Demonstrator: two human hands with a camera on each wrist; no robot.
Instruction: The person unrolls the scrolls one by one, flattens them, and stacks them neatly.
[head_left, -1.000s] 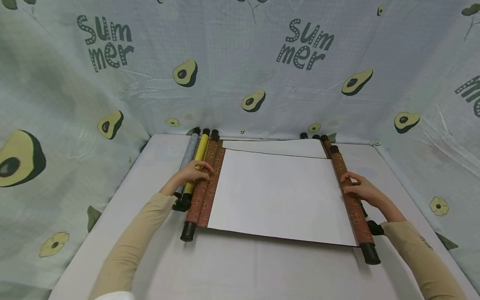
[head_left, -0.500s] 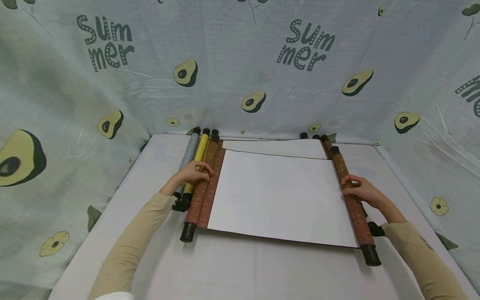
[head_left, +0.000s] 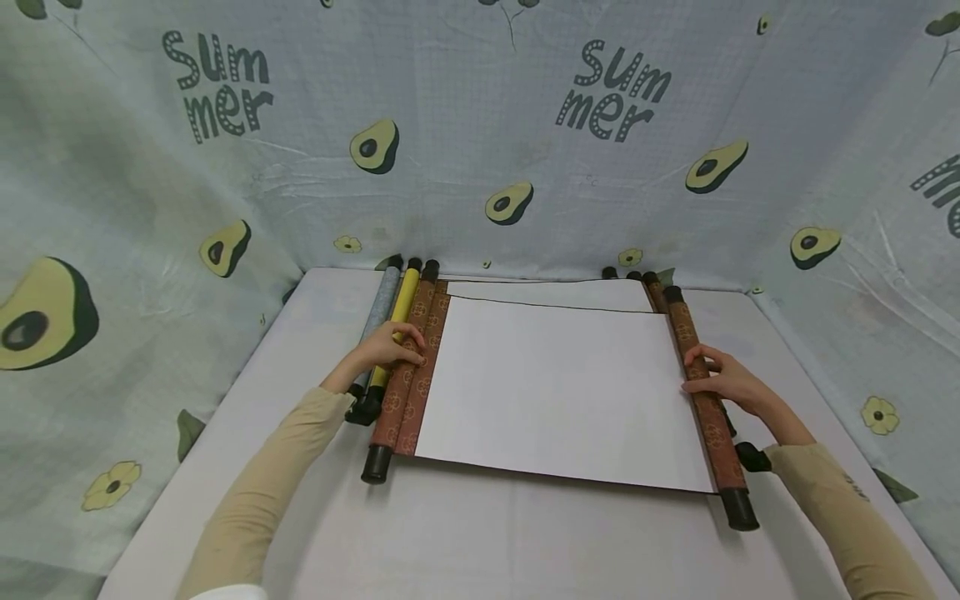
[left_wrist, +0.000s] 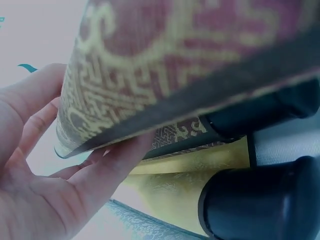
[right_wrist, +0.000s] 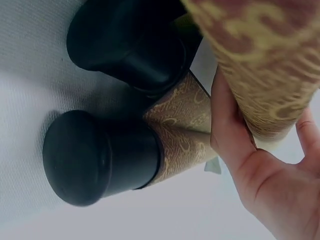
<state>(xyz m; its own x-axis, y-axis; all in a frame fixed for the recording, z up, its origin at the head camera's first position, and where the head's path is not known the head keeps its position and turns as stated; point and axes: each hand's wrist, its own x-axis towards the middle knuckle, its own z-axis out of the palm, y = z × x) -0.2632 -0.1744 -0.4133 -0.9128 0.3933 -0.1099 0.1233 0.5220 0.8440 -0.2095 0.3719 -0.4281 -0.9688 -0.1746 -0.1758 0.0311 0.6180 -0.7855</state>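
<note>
An unrolled scroll with a blank white sheet [head_left: 555, 392] spans between two reddish-brown patterned rollers with black end caps. On its left roller [head_left: 388, 412], my left hand [head_left: 386, 346] grips about midway; in the left wrist view the thumb and fingers [left_wrist: 107, 172] curl round the patterned roll [left_wrist: 145, 65]. My right hand [head_left: 727, 385] holds the right roller [head_left: 716, 433], thumb on the sheet side. The right wrist view has that roller [right_wrist: 270, 60] between the right thumb and fingers [right_wrist: 227, 120]. The near edge of the sheet appears lifted off the table.
Left of the scroll lie a yellow roll [head_left: 405, 296] and a grey-blue roll [head_left: 381, 300]. Behind it is another white sheet [head_left: 555, 292] with brown rollers [head_left: 654, 292]. Printed cloth [head_left: 450, 100] walls the back and sides of the white table [head_left: 450, 542].
The right roller has shifted very slightly, its far end a little farther away. Both hands keep their hold at about the same places.
</note>
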